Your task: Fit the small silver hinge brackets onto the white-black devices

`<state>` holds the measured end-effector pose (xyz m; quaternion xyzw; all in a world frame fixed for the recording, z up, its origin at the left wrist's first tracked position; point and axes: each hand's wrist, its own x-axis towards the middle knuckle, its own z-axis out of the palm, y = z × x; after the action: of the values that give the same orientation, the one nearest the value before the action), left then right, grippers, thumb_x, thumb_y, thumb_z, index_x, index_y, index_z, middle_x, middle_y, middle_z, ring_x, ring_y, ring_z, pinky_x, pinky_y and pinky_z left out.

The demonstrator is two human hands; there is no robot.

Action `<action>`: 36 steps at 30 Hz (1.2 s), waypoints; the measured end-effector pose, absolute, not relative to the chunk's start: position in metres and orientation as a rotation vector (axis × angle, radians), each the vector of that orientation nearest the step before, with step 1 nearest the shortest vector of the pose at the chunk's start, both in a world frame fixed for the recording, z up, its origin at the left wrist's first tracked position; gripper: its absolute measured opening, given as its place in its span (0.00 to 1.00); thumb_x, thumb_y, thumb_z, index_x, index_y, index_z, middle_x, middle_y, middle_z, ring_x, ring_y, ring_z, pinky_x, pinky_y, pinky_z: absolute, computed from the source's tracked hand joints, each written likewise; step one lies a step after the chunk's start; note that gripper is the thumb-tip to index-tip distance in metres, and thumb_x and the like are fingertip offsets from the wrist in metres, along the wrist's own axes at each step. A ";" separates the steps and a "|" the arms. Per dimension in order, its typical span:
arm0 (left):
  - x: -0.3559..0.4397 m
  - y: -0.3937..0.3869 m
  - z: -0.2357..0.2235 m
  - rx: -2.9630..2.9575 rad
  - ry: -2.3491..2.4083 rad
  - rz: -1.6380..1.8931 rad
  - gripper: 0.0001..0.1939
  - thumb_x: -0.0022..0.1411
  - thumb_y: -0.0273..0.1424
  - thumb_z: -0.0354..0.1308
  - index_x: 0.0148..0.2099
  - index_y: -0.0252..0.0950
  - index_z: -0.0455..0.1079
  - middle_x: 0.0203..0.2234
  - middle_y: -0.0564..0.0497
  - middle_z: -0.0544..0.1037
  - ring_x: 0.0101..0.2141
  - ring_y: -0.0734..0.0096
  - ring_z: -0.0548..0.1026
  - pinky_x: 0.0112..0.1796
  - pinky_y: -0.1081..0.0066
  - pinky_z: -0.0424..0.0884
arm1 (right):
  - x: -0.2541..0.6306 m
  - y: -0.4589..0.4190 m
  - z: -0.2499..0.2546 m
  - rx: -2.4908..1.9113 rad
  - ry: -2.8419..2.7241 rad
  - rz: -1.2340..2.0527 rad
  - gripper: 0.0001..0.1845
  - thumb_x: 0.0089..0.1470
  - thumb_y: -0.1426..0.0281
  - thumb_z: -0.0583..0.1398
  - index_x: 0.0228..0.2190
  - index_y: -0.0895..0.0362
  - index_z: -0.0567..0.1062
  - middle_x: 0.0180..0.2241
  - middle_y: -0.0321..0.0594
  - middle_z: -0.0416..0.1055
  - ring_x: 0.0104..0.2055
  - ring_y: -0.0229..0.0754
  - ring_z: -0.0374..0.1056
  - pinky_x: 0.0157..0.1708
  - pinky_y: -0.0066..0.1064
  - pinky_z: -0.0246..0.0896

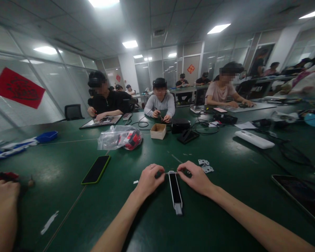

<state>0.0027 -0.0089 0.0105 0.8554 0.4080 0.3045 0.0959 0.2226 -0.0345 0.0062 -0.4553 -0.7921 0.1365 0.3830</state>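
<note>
A long, narrow device with a black face and a pale frame [175, 189] lies on the green table in front of me, a grey block at its near end. At its far end, my left hand [150, 179] is on the left side with thumb and fingers pinched together. Opposite it, my right hand [195, 177] pinches at the right corner of the same end. Whatever is between the fingertips of either hand is too small to make out. Small silvery metal plates [205, 166] lie just beyond my right hand.
A green-cased phone [96, 170] lies to the left, with a plastic bag of red parts [123, 138] beyond it. A small open box [158, 131] stands ahead. To the right are a white oblong device [254, 139] and a dark tablet-like device [301, 196]. Another person's hand [2, 196] is far left.
</note>
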 end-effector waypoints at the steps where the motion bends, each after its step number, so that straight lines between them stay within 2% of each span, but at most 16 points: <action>1: 0.000 -0.006 0.010 2.520 1.232 0.861 0.05 0.56 0.27 0.56 0.36 0.37 0.71 0.31 0.52 0.75 0.30 0.73 0.71 0.33 0.74 0.66 | 0.226 -0.032 0.006 -1.188 -2.043 0.327 0.06 0.55 0.71 0.55 0.34 0.57 0.72 0.34 0.41 0.71 0.36 0.41 0.66 0.37 0.36 0.63; 9: -0.002 -0.002 0.005 2.409 1.245 0.734 0.04 0.55 0.28 0.56 0.35 0.38 0.71 0.28 0.55 0.75 0.28 0.74 0.71 0.31 0.75 0.64 | 0.229 -0.031 0.007 -1.311 -2.250 0.321 0.08 0.56 0.69 0.55 0.37 0.56 0.72 0.36 0.41 0.72 0.38 0.42 0.65 0.38 0.37 0.60; 27: 0.003 -0.004 0.001 2.433 1.201 0.737 0.06 0.60 0.31 0.55 0.39 0.39 0.71 0.32 0.53 0.76 0.32 0.71 0.71 0.34 0.73 0.65 | 0.227 -0.032 0.007 -1.300 -2.235 0.376 0.09 0.58 0.71 0.53 0.37 0.56 0.73 0.38 0.41 0.72 0.39 0.42 0.65 0.40 0.37 0.60; 36: 0.003 -0.005 0.001 2.453 1.231 0.730 0.08 0.57 0.29 0.57 0.42 0.38 0.69 0.33 0.54 0.74 0.28 0.73 0.69 0.32 0.73 0.64 | 0.248 -0.026 0.015 -1.302 -2.252 0.182 0.11 0.56 0.72 0.53 0.39 0.57 0.72 0.38 0.43 0.72 0.41 0.44 0.65 0.41 0.39 0.60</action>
<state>0.0034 -0.0052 0.0015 0.8540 0.4284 0.2541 0.1502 0.2479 -0.0261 0.0152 -0.4815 -0.8331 0.0673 0.2637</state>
